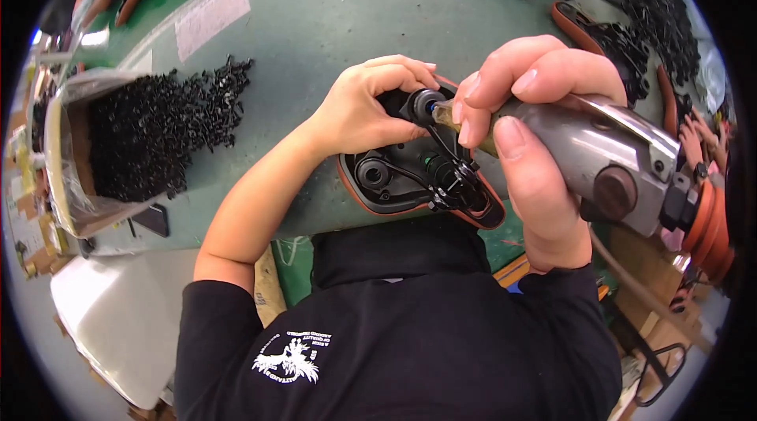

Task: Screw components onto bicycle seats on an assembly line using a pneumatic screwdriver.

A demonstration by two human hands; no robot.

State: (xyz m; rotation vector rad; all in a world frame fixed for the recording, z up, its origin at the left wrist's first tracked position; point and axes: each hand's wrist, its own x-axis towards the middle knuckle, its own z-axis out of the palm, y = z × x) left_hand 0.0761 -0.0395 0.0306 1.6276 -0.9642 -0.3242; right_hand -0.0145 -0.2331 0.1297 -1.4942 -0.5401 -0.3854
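Observation:
A bicycle saddle (402, 176) lies upside down near the table's front edge, its black underside up and its brown rim showing. My left hand (363, 109) is closed on the saddle's far part, thumb and fingers on either side of a round black mount (426, 103). In my right hand (544, 98) is a grey metal power screwdriver (583, 153), gripped around its front with the fingers wrapped over it. Its tip meets the centre of the round mount. A second round mount (374, 173) and a black rail clamp (456, 180) sit on the saddle's nearer part.
An open carton (59, 161) at the left spills many small black parts (158, 129) onto the table. A dark phone-like object (151, 219) lies beside it. Black metal parts (658, 11) and more saddles (579, 27) fill the far right. Another person's hands (698, 141) show at the right edge.

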